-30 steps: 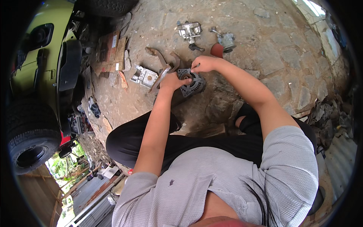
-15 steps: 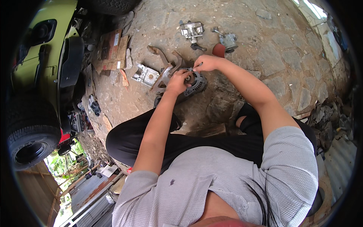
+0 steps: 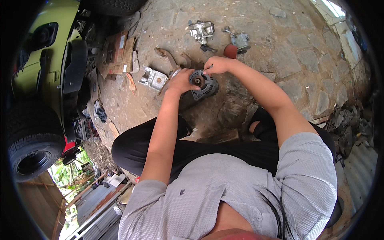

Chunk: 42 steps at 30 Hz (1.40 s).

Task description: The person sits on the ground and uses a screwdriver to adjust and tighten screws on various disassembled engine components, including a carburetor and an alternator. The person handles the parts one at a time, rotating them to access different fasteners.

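Observation:
On the ground in front of me sits a round, vented grey alternator [image 3: 209,91] with a rusty shaft at its centre. My left hand [image 3: 181,81] is closed on its left side, fingers over the far edge and thumb near the shaft. At the far rim, my right hand [image 3: 217,65] pinches a thin metal piece [image 3: 210,67], mostly hidden by the fingers; its kind cannot be made out. Left of the alternator lies a rusty curved metal bracket [image 3: 171,60], partly behind my left hand. Beside it rests a silver metal housing [image 3: 153,79].
Farther off lie a silver mechanical part [image 3: 201,31], a grey cylindrical part [image 3: 241,41] and a reddish-brown piece [image 3: 230,51]. Flattened cardboard [image 3: 116,52] is at left, near a green vehicle [image 3: 54,64] with a large tyre [image 3: 36,154]. Scrap and corrugated sheet [image 3: 360,168] lie at right.
My left hand has slid left and off the alternator's face, uncovering the shaft and more of the rim. My right hand stays at the far rim, shifted only slightly.

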Tool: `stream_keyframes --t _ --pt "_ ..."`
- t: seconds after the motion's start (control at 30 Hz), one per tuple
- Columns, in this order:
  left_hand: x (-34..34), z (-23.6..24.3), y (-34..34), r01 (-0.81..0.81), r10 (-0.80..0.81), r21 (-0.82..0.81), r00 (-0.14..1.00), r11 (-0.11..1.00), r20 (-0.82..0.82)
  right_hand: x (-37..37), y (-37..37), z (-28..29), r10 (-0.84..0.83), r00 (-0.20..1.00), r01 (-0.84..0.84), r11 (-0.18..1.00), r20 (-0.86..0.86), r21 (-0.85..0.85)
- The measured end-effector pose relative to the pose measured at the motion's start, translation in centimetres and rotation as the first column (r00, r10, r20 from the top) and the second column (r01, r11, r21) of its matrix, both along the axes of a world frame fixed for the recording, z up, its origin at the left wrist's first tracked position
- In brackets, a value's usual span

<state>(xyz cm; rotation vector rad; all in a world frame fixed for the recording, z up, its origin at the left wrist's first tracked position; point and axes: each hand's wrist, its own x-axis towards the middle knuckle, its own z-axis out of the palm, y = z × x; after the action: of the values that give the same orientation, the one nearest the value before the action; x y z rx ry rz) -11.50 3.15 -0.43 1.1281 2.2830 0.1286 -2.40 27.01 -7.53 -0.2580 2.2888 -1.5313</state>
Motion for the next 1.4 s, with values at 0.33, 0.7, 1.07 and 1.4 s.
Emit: stream_keyframes --t 0.33,0.7,1.07,1.4 --pt "1.8 -4.2 -1.4 0.134 -0.135 0.207 0.991 0.969 -0.007 -0.1 -0.2 -0.3 0.008 1.000 -0.008 1.000 -0.026 0.011" --pt "0.4 -0.3 0.7 -0.384 0.344 -0.318 0.922 0.867 -0.176 0.0 -0.3 -0.1 0.037 0.999 -0.037 0.999 -0.030 0.008" --pt "2.0 -4.0 -1.5 0.031 -0.039 0.161 0.998 0.987 0.051 -0.3 -0.4 0.4 0.017 1.000 -0.017 1.000 -0.006 0.014" --pt "2.4 -1.8 1.0 -0.451 0.416 -0.218 0.890 0.865 -0.190 -0.2 -0.1 1.0 0.088 0.996 -0.087 0.995 -0.020 0.056"
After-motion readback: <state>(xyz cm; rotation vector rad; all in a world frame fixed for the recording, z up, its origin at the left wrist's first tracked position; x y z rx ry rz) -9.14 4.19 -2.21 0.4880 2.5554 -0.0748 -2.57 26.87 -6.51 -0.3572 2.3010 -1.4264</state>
